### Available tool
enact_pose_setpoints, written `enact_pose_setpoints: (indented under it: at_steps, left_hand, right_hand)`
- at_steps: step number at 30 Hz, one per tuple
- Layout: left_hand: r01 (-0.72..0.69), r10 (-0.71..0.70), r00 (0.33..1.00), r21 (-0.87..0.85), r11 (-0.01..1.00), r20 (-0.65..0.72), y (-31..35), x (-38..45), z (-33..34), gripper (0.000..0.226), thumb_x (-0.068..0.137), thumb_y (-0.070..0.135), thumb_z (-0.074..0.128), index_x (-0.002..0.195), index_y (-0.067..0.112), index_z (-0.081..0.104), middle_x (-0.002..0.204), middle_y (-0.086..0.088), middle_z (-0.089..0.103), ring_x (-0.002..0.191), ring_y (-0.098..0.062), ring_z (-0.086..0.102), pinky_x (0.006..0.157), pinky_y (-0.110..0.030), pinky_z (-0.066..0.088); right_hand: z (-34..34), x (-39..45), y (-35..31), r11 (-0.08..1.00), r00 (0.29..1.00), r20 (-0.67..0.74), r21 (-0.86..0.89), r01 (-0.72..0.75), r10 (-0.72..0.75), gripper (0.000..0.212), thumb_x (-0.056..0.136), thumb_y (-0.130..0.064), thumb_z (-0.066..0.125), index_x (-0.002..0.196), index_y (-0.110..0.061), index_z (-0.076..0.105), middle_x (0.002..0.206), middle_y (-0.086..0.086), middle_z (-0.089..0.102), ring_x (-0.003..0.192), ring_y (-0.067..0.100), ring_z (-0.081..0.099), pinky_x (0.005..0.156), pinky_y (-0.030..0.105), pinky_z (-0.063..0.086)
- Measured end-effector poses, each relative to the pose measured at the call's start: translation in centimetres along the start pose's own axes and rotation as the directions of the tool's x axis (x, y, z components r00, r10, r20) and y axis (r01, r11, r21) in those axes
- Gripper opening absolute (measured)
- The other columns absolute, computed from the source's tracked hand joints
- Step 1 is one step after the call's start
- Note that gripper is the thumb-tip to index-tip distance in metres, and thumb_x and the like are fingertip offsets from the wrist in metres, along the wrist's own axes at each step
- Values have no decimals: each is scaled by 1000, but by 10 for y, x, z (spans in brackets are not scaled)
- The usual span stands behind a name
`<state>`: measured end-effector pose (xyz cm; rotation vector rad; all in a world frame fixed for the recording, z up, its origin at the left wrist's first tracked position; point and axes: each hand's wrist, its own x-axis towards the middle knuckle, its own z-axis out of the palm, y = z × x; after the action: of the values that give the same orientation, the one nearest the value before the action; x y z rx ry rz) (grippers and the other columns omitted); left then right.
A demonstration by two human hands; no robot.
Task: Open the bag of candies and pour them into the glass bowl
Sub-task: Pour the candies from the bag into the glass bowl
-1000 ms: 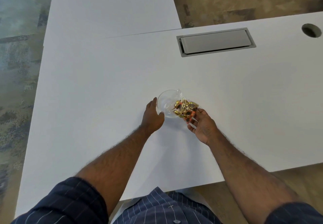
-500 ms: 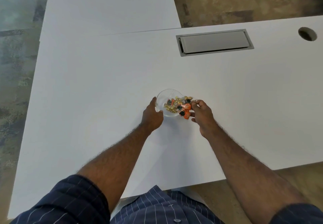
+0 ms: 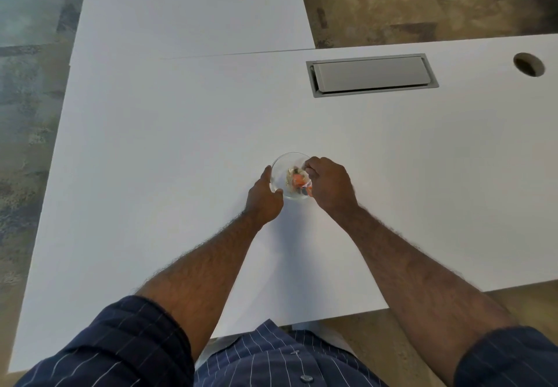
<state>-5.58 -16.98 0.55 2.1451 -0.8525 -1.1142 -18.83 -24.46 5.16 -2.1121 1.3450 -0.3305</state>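
Observation:
A small clear glass bowl [image 3: 279, 164] stands on the white table [image 3: 181, 151]. My left hand [image 3: 264, 196] grips its left side and near rim. My right hand [image 3: 329, 184] is over the bowl's right half, fingers closed on the clear candy bag [image 3: 302, 176], which is tipped mouth-down into the bowl. Gold and orange wrapped candies [image 3: 297, 179] show inside the bowl under the bag. The bag's upper end is hidden in my fist.
A grey cable hatch [image 3: 371, 74] is set into the table at the back right, and a round cable hole [image 3: 528, 64] lies further right. A second white table [image 3: 187, 6] adjoins behind. Carpet floor surrounds both.
My right hand has moved left and turned over above the bowl, tipping the bag from beside the rim down into it. Candies now lie inside the bowl. My left hand stayed on the bowl.

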Motion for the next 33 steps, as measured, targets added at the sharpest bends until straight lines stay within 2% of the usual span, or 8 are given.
enact_pose_setpoints:
  at_steps: [4, 10, 15, 19, 25, 33]
  left_hand:
    - [-27, 27, 1000, 24, 999, -1, -1, 0, 1, 66, 92, 17, 56, 151, 18, 27, 143, -12, 53, 127, -33, 52, 102, -34, 41]
    - [-51, 51, 999, 48, 998, 2, -3, 0, 1, 60, 91, 18, 56, 146, 18, 32, 133, -14, 59, 118, -35, 58, 96, -36, 45]
    - [-55, 54, 998, 56, 997, 18, -3, 1, 0, 66, 92, 19, 57, 150, 20, 26, 141, -11, 54, 128, -33, 51, 100, -35, 42]
    - [-53, 51, 998, 67, 996, 31, -3, 0, 0, 68, 93, 21, 57, 152, 20, 24, 145, -9, 51, 130, -32, 50, 107, -40, 42]
    - [-47, 46, 999, 74, 996, 24, -4, 1, 1, 69, 93, 21, 57, 152, 18, 23, 144, -12, 51, 130, -33, 50, 107, -40, 42]
    - [-36, 35, 999, 66, 997, 26, -6, 3, 2, 70, 93, 22, 57, 153, 21, 21, 147, -11, 49, 131, -32, 48, 106, -39, 41]
  right_hand:
    - [-4, 0, -7, 997, 999, 14, -58, 52, -51, 19, 92, -11, 52, 102, -12, 67, 96, 13, 66, 88, 34, 62, 75, 42, 52]
    - [-17, 5, -20, 997, 998, 18, -50, 60, -59, 20, 96, -13, 49, 104, -8, 67, 102, 14, 68, 94, 35, 61, 80, 45, 51]
    - [-34, 12, -35, 998, 998, 2, -38, 57, -57, 22, 97, -13, 50, 106, -6, 69, 105, 13, 72, 98, 30, 65, 84, 42, 52]
    - [-46, 19, -43, 999, 1000, -12, -48, 7, -7, 22, 97, -13, 51, 104, -8, 71, 101, 9, 75, 95, 26, 67, 83, 41, 55]
    - [-49, 19, -42, 998, 998, -3, 4, -66, 66, 21, 95, -11, 51, 102, -9, 71, 101, 9, 75, 95, 26, 67, 84, 40, 56]
    - [-47, 16, -37, 994, 992, -66, 44, -103, 106, 21, 95, -12, 51, 98, -9, 72, 96, 7, 75, 89, 26, 67, 79, 42, 57]
